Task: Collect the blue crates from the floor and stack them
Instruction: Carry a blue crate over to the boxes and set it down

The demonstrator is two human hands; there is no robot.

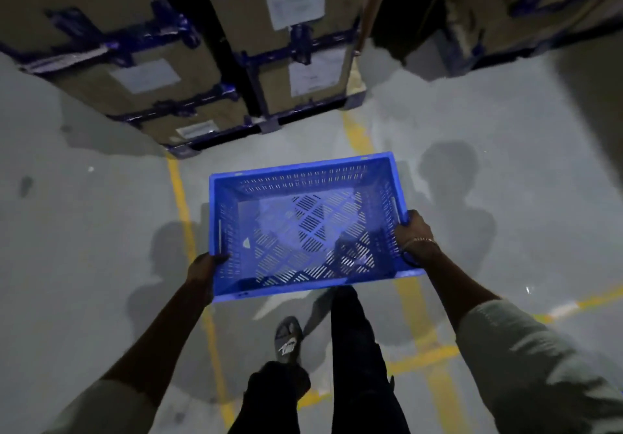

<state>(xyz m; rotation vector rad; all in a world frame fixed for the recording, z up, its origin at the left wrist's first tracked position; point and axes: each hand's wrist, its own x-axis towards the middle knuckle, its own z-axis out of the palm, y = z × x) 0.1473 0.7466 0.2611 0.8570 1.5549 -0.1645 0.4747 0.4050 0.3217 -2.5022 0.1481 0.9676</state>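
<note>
An empty blue crate (296,180) with slotted walls and a perforated bottom hangs in front of me above the floor, open side up. My left hand (202,270) grips its left rim near the close corner, thumb over the edge. My right hand (414,234) grips the right rim at the handle slot, a thin bracelet on the wrist. The grey floor shows through the crate's slotted bottom. No other blue crate is in sight.
Stacked cardboard boxes (145,72) bound with blue strapping stand on pallets just ahead, with more boxes (526,5) at the far right. Yellow lines (182,204) mark the grey floor. My legs and a sandalled foot (288,339) are below the crate.
</note>
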